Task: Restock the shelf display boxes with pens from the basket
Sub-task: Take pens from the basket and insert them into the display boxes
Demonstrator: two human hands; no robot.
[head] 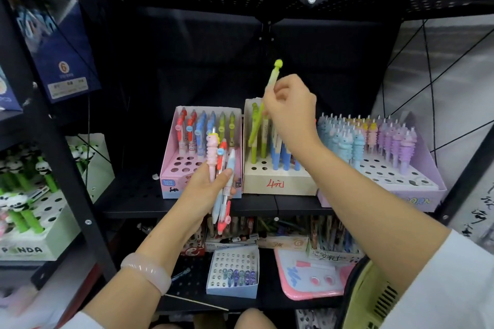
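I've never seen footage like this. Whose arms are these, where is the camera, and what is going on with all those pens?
There is no machine here: a person wears one wide-angle camera on the head, looking forward and down, so you see their own two arms.

The right hand pinches a yellow-green pen above the beige display box, which holds green and blue pens and has free holes.

The left hand grips a small bunch of pens, among them a pink one and a red one, in front of the pink display box.

To the right stands a purple display box crowded with blue, pink and purple pens. All three sit on a black metal shelf. The yellow-green basket is at the lower right.
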